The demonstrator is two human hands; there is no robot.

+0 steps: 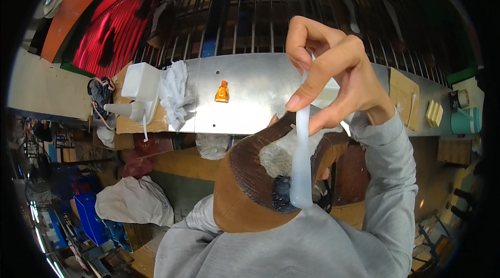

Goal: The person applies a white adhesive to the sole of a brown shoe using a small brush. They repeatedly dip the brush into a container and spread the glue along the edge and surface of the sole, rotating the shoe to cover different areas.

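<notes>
A brown shoe upper (255,215), sole side up, is held in front of my chest. A dark brown band runs around its rim, and a pale, rough fabric-like patch (281,155) with a dark blue-black area shows in the middle. Most of my left hand (324,175) is hidden behind the shoe, with only fingertips showing at its edges. Above the shoe, my right hand (333,72) pinches the thin upper end of a translucent whitish stick (302,168). The stick's wide, rounded lower end overlaps the dark area; whether it touches cannot be told.
A metal bench (250,85) lies ahead, bearing a small amber bottle (222,93), crumpled white paper (175,93), a white spouted plastic bottle (139,82), yellow blocks (433,114) and a teal container (465,120). Behind it stretches a rack of metal bars (255,17), with shoes beneath, glowing red at left.
</notes>
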